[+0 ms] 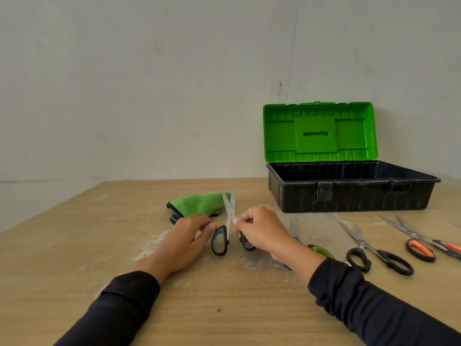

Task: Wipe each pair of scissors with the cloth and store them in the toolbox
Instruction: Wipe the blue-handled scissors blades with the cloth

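Observation:
Blue-handled scissors [220,239] stand at the table's middle with their blades slightly apart, pointing up and away. My left hand [185,239] pinches the blue handle loop. My right hand [259,229] grips the other loop, which its fingers mostly hide. A folded green cloth [197,203] lies just behind my hands. The toolbox [349,196] sits at the back right, black base open, green lid [319,131] upright. Its inside floor is hidden from this angle.
To the right on the wooden table [74,233] lie green-handled scissors [320,249] partly behind my right wrist, black-handled scissors [374,250], and orange-handled scissors [424,243]. A pale wall rises behind the table.

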Available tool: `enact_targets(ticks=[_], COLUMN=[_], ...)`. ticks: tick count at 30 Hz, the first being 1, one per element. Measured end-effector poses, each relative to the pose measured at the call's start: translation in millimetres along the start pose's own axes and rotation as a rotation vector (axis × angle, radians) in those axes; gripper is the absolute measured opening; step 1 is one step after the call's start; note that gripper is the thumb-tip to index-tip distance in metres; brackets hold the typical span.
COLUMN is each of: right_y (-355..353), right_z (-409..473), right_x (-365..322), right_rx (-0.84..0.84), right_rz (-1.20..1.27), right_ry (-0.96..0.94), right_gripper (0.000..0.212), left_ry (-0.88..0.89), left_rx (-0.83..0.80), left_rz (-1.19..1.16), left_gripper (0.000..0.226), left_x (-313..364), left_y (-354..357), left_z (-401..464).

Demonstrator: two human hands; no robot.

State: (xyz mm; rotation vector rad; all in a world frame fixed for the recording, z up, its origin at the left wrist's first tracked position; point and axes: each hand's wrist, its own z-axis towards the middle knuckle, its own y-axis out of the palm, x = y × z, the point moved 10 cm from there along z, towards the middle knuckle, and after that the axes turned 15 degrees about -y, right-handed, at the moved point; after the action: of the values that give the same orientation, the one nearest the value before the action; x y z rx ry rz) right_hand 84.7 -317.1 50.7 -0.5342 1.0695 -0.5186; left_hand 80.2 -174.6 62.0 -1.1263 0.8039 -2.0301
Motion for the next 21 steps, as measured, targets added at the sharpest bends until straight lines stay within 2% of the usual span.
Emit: enact_targets(ticks=[1,5,8,13,16,18,21], right_y=[-2,-3,-12,-11,-7,-6,-1], right_z=[0,2,7,1,6,11,15], right_x=[-1,-5,1,14,8,5,1], right_rx=[0.031,0.074,0.138,0.232,0.302,0.388,0.476], right_rz=[0.066,0.271,0.368,0.891,1.159,1.244,1.218], right_ry=[0.002,-0.008,0.030,0.308,0.349,0.336,0.324], right_gripper=[0.034,0.016,0.020,0.020,0.014,0.011,0.009], left_ry=[0.005,0.006,-0.068,-0.182,-0.208,-0.222,-0.221], left_rx=[0.007,0.055,0.113,0.234,0.280,0.302,0.342], left_rz=[-0.017,-0.102,-0.187,-0.363,-0.428,-0.442,-0.453], left_gripper=[0.050,0.020,0.013,0.007,0.005,0.005,0.006], left_x=[4,17,12,0,0,0,-2], left_y=[-2,-11,-19,-31,-37,-40,-47], left_z=[-2,-4,0,6,8,9,9])
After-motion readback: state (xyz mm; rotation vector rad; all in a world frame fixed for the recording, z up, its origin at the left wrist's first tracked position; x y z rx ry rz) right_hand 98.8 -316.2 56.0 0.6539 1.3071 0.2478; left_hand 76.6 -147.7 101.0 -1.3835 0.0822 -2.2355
